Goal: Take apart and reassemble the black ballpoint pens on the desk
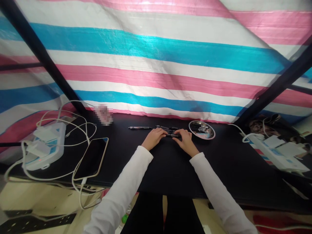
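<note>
Backdrop: a pink, white and teal striped tarpaulin [156,65], woven plastic with a slight sheen, hanging behind dark frame bars [36,48]. Below it, a matte black tabletop [161,169].

Left end of tabletop: a white power strip [45,146] with white chargers plugged in, white cables looping around it. Beside it, a gold-edged phone [91,158], dark glass up, cable attached. Right end: a second white power strip [275,152], also with plugs.

Far edge, left of centre: a small object [103,114], pixel-blurred, can't identify. Far edge, right of centre: a round, mirror-bright dish [201,129] with a pink rim.

Mid-table: a lone black pen [139,127] lying crosswise; a loose cluster of dark pens [165,128] just behind my hands.

My left hand [153,138] and right hand [185,141], in white sleeves, come together on a black pen [173,135], clamping it between them. Its long axis runs left-right, parallel to the near edge; tip direction can't be told.
</note>
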Motion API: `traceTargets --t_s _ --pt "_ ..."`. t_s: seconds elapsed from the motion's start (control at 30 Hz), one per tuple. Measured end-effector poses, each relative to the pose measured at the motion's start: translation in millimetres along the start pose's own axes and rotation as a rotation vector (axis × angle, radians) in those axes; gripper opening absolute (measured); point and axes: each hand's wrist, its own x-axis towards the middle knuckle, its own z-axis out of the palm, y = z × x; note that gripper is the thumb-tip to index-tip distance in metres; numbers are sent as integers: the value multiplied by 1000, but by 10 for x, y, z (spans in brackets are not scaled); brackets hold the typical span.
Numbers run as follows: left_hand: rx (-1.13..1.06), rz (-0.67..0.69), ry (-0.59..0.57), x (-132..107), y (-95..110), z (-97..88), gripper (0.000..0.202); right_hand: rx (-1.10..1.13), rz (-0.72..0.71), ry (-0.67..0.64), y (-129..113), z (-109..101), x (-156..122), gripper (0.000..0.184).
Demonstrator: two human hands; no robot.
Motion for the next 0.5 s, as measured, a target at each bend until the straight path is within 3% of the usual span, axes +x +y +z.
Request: traceTargets --t_s 0.1,0.3,0.5 --pt "15 3 -1 -3 2 3 19 -32 -17 7 13 -6 3 20" --pt "21 10 -7 -7 17 3 18 -103 -11 -52 41 23 -2 33" --pt "23 -9 -3 -11 8 -8 17 -61 -18 -29 16 -14 -2 21"
